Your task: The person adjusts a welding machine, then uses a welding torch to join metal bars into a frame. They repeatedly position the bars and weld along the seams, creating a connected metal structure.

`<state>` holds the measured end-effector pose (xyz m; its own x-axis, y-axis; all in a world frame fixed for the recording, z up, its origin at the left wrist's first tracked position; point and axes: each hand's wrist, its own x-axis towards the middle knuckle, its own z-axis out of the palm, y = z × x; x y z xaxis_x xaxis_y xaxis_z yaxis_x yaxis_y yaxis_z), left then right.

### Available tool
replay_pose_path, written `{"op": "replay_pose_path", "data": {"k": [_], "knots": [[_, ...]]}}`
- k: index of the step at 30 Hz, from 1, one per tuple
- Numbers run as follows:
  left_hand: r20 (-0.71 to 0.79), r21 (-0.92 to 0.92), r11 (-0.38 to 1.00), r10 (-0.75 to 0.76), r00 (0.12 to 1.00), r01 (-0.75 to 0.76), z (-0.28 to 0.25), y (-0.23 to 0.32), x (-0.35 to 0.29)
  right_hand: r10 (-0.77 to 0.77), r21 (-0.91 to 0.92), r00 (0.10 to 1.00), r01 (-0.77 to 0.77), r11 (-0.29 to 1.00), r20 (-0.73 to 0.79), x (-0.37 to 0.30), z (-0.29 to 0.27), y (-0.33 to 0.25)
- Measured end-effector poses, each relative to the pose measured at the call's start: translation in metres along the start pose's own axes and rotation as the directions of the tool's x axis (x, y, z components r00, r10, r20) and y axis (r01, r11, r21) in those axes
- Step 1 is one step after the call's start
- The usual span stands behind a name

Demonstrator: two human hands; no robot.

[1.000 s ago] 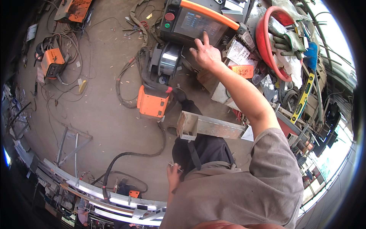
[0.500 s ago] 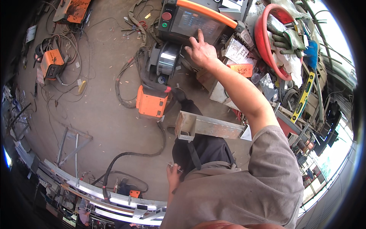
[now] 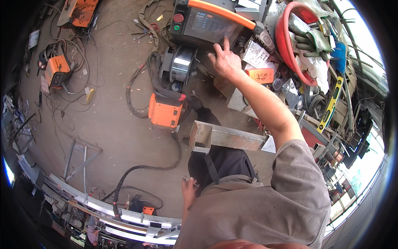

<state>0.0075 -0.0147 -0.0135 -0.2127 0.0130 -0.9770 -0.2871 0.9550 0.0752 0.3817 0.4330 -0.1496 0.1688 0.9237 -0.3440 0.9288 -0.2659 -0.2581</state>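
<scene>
My right hand (image 3: 227, 62) is stretched out to a control panel with an orange handle bar (image 3: 222, 13). Its index finger points at the lower right part of the dark touch screen (image 3: 207, 25); I cannot tell whether the tip touches. The thumb stands apart and the hand holds nothing. A red round button (image 3: 178, 18) and a green one (image 3: 177, 28) sit left of the screen. Low beside my leg, my left hand (image 3: 188, 189) has its fingers closed round a thin, pale, stick-like thing (image 3: 185, 178), too small to name.
A wire spool (image 3: 181, 64) and an orange machine (image 3: 165, 112) stand below the panel. A rectangular metal tube (image 3: 236, 138) lies across in front of my legs. Gloves (image 3: 313, 43) rest in a red basin (image 3: 286, 45), near a yellow level (image 3: 331, 103). A hose (image 3: 145, 167) snakes over the floor.
My right hand has moved right and slightly down, taking its fingertip from the middle of the screen toward its lower right. The left hand stays as it was.
</scene>
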Motion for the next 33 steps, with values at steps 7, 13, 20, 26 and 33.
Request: {"op": "replay_pose_path", "data": {"k": [7,13,20,26,33], "knots": [[0.004,-0.011,1.0,-0.001,1.0,0.001,0.001,-0.002,0.002,0.015,0.016,1.0,-0.016,1.0,0.024,0.002,-0.002,0.0],[0.003,-0.003,1.0,-0.004,1.0,0.004,0.003,0.0,0.001,-0.044,0.028,0.998,0.043,0.999,0.045,-0.003,0.002,-0.008],[0.003,0.003,1.0,-0.005,1.0,0.005,0.005,-0.001,0.001,-0.103,0.046,0.995,0.102,0.994,0.003,0.013,-0.004,-0.024],[-0.003,0.005,1.0,-0.009,1.0,0.009,0.008,0.001,-0.001,-0.132,0.025,0.99,0.13,0.991,0.059,0.01,0.005,-0.029],[0.007,-0.003,1.0,0.004,1.0,-0.004,0.008,0.002,-0.003,-0.1,0.017,0.993,0.099,0.995,0.061,0.01,0.006,-0.031]]}}
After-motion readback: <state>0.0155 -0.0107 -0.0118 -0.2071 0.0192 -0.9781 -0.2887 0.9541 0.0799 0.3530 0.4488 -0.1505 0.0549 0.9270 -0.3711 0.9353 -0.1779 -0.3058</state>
